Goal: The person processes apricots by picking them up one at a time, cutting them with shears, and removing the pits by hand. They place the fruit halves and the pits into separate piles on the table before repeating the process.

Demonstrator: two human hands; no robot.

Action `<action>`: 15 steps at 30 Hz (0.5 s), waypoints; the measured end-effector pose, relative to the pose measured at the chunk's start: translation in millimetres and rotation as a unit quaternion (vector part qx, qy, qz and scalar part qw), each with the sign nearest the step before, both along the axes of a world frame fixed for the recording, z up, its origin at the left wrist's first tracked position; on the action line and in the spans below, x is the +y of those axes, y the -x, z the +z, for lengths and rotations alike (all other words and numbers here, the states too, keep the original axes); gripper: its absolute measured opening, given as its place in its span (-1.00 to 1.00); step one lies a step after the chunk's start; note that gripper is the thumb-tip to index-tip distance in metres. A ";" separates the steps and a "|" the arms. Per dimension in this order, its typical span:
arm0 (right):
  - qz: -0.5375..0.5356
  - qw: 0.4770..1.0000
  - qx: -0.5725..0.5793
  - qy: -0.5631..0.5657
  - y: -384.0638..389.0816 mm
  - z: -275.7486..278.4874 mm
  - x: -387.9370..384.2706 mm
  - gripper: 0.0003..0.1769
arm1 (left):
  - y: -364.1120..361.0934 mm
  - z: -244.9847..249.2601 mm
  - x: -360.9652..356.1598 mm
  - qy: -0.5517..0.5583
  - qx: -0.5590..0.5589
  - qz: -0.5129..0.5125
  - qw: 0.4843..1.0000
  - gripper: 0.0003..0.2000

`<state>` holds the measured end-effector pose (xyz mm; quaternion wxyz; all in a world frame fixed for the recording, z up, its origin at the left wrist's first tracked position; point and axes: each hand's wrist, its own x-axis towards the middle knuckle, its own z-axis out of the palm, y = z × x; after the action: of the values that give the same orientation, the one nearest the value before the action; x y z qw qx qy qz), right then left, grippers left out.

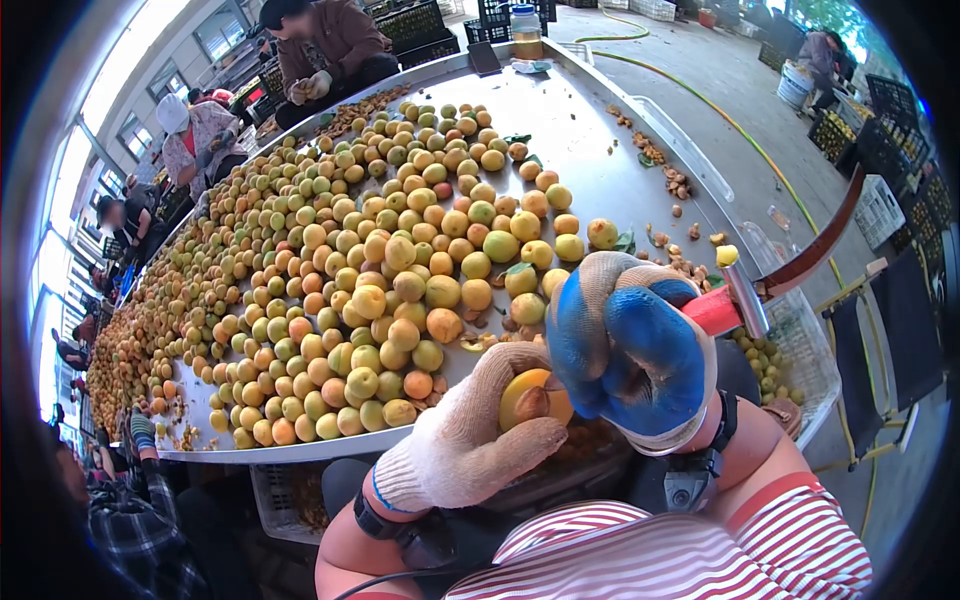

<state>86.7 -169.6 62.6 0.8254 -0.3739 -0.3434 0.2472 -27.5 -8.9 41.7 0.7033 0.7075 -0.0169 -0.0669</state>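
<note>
My left hand (pixel 478 425), in a whitish glove stained tan, is closed around a cut apricot (pixel 527 398) with its brown pit showing. Right beside it, my right hand (pixel 632 350), in a blue-coated glove, is wrapped round the red handle (pixel 712 311) of a curved knife. The knife's brown blade (pixel 822 240) points up and right, away from the fruit. At its metal collar (pixel 746 299) sits a small yellow piece of fruit (pixel 727 256). Many whole apricots (pixel 385 300) lie spread over the metal table (pixel 590 130) beyond both hands.
Loose pits (pixel 678 183) and scraps lie along the table's right side. A jar (pixel 525 32) stands at the far end. White crates (pixel 815 375) with fruit are at the right and below. A folding chair (pixel 885 350) stands at right. Other people (pixel 325 50) sit along the table.
</note>
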 end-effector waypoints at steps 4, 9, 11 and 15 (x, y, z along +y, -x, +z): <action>-0.025 0.999 -0.020 0.044 4.4 1.6 0.3 -0.48 | 1.0 5.3 -0.6 -0.008 0.018 -0.012 1.000 -0.49; -0.008 0.998 -0.011 0.054 -1.7 -6.4 1.1 -0.46 | 0.9 1.5 -1.8 -0.006 0.023 -0.006 1.000 -0.50; -0.002 0.999 0.000 0.039 -3.4 -10.4 0.6 -0.55 | 0.2 2.2 -1.7 -0.023 0.016 -0.007 1.000 -0.51; 0.004 1.000 -0.010 -0.012 1.4 -17.0 2.1 -0.67 | -0.9 -1.8 -2.1 -0.071 -0.001 -0.004 0.997 -0.52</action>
<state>85.3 -167.6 45.5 0.8255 -0.3646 -0.3560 0.2427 -26.6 -11.0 39.9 0.6508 0.7559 -0.0152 -0.0701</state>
